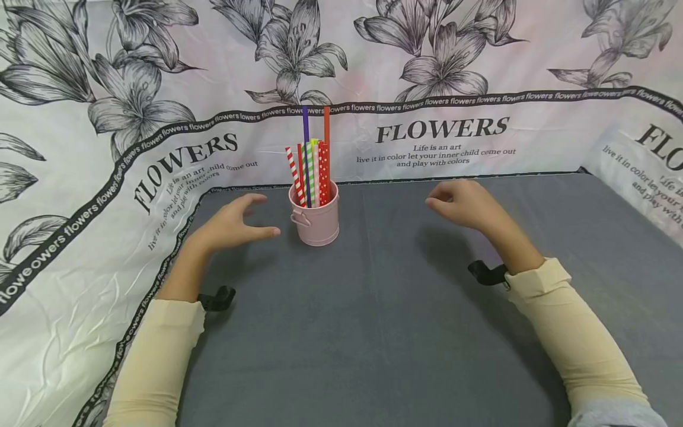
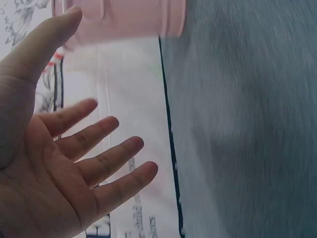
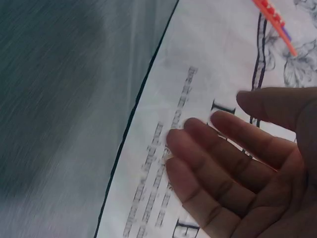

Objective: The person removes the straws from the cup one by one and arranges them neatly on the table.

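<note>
A pink bucket [image 1: 318,228] with a small side handle stands upright at the back of the grey surface. It holds several straws [image 1: 324,169], striped, dotted and plain; a purple one and an orange one rise highest. Just left of the bucket is my left hand [image 1: 229,224], its thumb and fingers spread apart and holding nothing. In the left wrist view the bucket [image 2: 133,20] appears beyond the thumb, with a gap to it in the head view. My right hand [image 1: 460,201] hovers well to the right of the bucket, fingers loosely bent around nothing.
Behind the grey tabletop [image 1: 373,332] rises a white cloth [image 1: 341,142] printed with flowers and lettering, which also runs down the left side. Black straps [image 1: 219,298] stick out at both wrists by the cream sleeves [image 1: 155,362].
</note>
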A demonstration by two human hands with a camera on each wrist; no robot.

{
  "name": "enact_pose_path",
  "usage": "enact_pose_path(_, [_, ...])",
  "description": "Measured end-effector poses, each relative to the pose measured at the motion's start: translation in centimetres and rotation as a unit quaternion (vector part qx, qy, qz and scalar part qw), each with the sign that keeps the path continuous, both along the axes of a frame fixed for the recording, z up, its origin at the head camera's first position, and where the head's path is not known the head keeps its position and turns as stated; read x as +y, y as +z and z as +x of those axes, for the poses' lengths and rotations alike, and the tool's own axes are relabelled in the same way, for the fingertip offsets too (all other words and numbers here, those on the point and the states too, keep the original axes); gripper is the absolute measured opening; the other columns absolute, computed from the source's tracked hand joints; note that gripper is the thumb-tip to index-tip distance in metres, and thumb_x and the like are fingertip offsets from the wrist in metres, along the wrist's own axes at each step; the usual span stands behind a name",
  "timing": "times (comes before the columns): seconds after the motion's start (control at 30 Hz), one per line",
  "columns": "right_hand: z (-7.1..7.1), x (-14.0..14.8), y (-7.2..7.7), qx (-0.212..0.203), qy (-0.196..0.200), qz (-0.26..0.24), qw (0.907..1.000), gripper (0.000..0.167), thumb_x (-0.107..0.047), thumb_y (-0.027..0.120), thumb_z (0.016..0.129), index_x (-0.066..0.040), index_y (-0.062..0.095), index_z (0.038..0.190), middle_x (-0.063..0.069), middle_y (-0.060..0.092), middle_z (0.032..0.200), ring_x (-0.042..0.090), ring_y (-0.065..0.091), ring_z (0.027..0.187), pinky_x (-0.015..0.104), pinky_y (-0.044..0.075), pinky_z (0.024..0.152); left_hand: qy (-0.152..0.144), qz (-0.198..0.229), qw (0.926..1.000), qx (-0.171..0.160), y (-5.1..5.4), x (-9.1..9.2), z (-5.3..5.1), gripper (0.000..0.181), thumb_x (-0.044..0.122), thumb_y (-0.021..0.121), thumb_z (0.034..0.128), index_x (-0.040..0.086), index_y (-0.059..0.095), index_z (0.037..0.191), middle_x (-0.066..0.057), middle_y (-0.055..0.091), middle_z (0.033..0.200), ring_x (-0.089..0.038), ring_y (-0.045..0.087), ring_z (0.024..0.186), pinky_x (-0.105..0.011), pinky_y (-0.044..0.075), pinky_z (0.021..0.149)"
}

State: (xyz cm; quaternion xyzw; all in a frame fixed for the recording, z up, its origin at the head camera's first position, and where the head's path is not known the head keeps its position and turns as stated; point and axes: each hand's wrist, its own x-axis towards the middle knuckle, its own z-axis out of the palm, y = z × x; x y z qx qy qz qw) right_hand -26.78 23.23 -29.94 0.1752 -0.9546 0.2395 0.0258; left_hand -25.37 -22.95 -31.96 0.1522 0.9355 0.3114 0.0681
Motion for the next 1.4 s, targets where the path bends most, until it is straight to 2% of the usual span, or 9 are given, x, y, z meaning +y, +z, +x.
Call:
enact_pose_path(0.17, [-0.7,-2.5,0.5,0.014,0.007,-0.065,0.9977,0.023,-0.023,0.063,0.098,-0.004,0.074,0.103,0.01,0.072,0.099,0.027,0.062,0.09,0.046,0.049,0.078,0.024,0.071,0.9962,-0.044,-0.5,1.9,-0.6,0.092,0.042,0.08,0.0841,0.004,0.029,0.151,-0.021,0.036,0.154,-0.042,0.036,0.14,-0.057,0.036,0.108])
enact_pose_path(0.33, [-1.3,-5.2,1.1,0.012,0.028,-0.085,0.9959,0.022,-0.022,0.063,0.097,-0.003,0.074,0.101,0.01,0.071,0.096,0.025,0.06,0.086,0.042,0.047,0.076,0.038,0.114,0.9906,-0.066,-1.3,4.3,-1.0,0.098,0.036,0.083,0.0828,0.002,0.022,0.152,-0.024,0.034,0.152,-0.044,0.039,0.136,-0.056,0.037,0.107])
enact_pose_path(0.53, [-2.3,-8.6,1.6,0.011,0.038,-0.119,0.9921,0.019,-0.022,0.067,0.094,-0.005,0.074,0.098,0.007,0.07,0.094,0.024,0.06,0.084,0.04,0.048,0.074,0.032,0.167,0.9841,-0.05,-2.2,6.0,-1.2,0.103,0.029,0.085,0.081,0.002,0.017,0.153,-0.023,0.03,0.15,-0.039,0.035,0.137,-0.055,0.035,0.108])
enact_pose_path(0.7, [-2.9,-11.3,2.4,0.0,0.037,-0.178,0.9833,0.019,-0.023,0.068,0.093,-0.005,0.075,0.098,0.007,0.07,0.094,0.024,0.061,0.084,0.038,0.049,0.073,0.043,0.188,0.9808,-0.029,-2.7,6.7,-1.4,0.109,0.03,0.088,0.0783,0.002,0.013,0.153,-0.021,0.031,0.149,-0.037,0.036,0.136,-0.053,0.036,0.109])
enact_pose_path(0.93, [-3.4,-14.6,2.8,0.01,0.006,-0.244,0.9697,0.017,-0.02,0.07,0.092,-0.004,0.075,0.096,0.008,0.069,0.086,0.021,0.061,0.067,0.031,0.053,0.06,0.045,0.216,0.9753,-0.005,-2.8,7.6,-1.2,0.103,0.028,0.089,0.0776,0.005,0.019,0.151,-0.018,0.035,0.147,-0.033,0.039,0.133,-0.051,0.039,0.107])
enact_pose_path(1.1, [-3.2,-16.2,2.3,0.024,-0.006,-0.248,0.9686,0.018,-0.022,0.071,0.092,-0.004,0.074,0.094,0.008,0.068,0.081,0.02,0.06,0.063,0.031,0.05,0.058,0.045,0.218,0.9749,0.007,-3.2,7.9,-1.4,0.102,0.028,0.089,0.0779,0.005,0.021,0.15,-0.016,0.036,0.146,-0.032,0.041,0.134,-0.049,0.042,0.105])
enact_pose_path(1.27, [-3.2,-17.2,2.0,0.025,-0.023,-0.251,0.9673,0.022,-0.025,0.073,0.091,-0.003,0.074,0.093,0.009,0.068,0.083,0.021,0.06,0.064,0.032,0.05,0.058,0.043,0.221,0.9742,0.002,-3.4,8.0,-1.4,0.101,0.028,0.088,0.0786,0.006,0.021,0.15,-0.015,0.037,0.144,-0.032,0.044,0.129,-0.048,0.045,0.102])
enact_pose_path(1.4, [-3.6,-18.0,1.7,0.025,-0.04,-0.237,0.9703,0.025,-0.028,0.076,0.089,-0.003,0.074,0.091,0.008,0.069,0.084,0.021,0.06,0.068,0.032,0.048,0.06,0.04,0.223,0.974,-0.001,-3.4,8.1,-1.3,0.102,0.027,0.088,0.0789,0.006,0.02,0.151,-0.015,0.039,0.142,-0.03,0.046,0.124,-0.047,0.046,0.101])
